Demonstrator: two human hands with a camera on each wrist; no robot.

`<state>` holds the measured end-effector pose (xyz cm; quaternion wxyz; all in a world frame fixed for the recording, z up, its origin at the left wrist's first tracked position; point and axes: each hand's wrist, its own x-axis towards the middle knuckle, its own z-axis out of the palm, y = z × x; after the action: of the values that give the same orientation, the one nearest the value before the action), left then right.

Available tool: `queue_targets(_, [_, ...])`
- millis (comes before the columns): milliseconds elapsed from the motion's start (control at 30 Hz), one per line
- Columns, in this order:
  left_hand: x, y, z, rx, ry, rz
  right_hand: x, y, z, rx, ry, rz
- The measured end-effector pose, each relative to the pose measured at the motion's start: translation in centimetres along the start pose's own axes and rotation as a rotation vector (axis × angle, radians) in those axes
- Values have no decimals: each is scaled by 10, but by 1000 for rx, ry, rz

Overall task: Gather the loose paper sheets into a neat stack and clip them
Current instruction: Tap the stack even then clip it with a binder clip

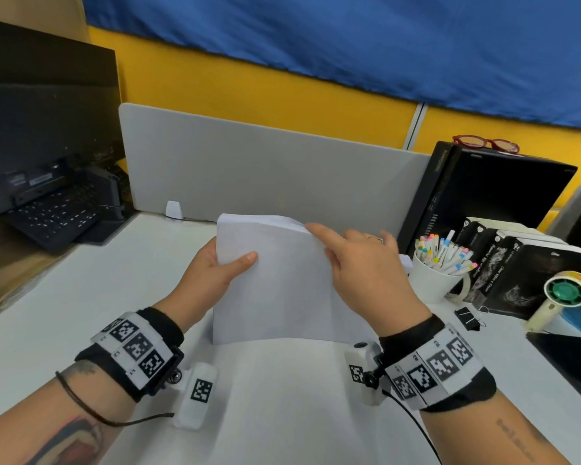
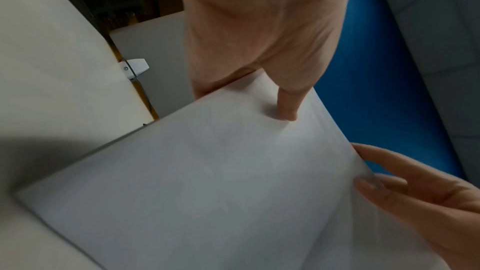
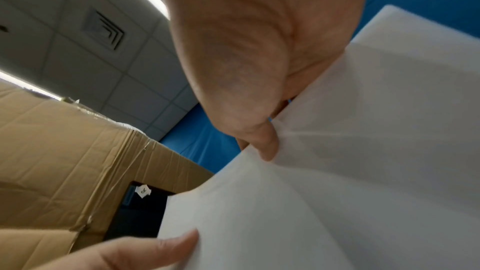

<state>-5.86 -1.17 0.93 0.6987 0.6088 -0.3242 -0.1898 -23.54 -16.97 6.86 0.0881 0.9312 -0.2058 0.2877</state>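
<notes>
**Sheets upright on the desk, clip not yet in hand**

I have the paper sheets (image 1: 275, 280) standing on their lower edge on the white desk (image 1: 64, 313), in front of the grey divider (image 1: 265, 162). My left hand (image 1: 215, 273) grips the stack's left edge, thumb pressed across the front face and the other fingers behind it, out of sight. My right hand (image 1: 366, 263) pinches the upper right corner, index finger stretched along the top edge.

The top edges look fanned rather than flush, so I judge the squaring unfinished. The risk I see: the right-hand pinch is bending that corner, and a harder squeeze could crease it. Loosening either grip while the sheets stand upright could let them slide apart. The binder clip (image 1: 468, 318) lies to the right of the stack, beside the white mug of markers (image 1: 436, 280); reaching for it leaves one hand holding everything.
</notes>
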Motion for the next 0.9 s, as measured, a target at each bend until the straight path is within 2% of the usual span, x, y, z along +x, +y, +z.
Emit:
queue_targets(233, [0, -6, -4, -18, -24, 23, 11, -13, -9, 148, -120, -86])
queue_targets(367, [-1, -8, -6, -32, -53, 27, 18, -16, -9, 225, -125, -206])
queue_targets(433, [-2, -9, -7, -39, -65, 27, 23, -18, -7, 236, -148, -216])
queue_targets(600, [-5, -7, -7, -38, -85, 43, 34, -22, 0, 279, -121, -268])
queue_targets(733, [-7, -8, -7, -68, -99, 36, 43, -33, -8, 242, -88, -229])
queue_targets(800, [-7, -9, -8, -71, -122, 30, 51, -37, -12, 137, -188, -251])
queue_targets(900, [-5, -13, -11, -53, -136, 40, 66, -40, -14, 108, -442, -244])
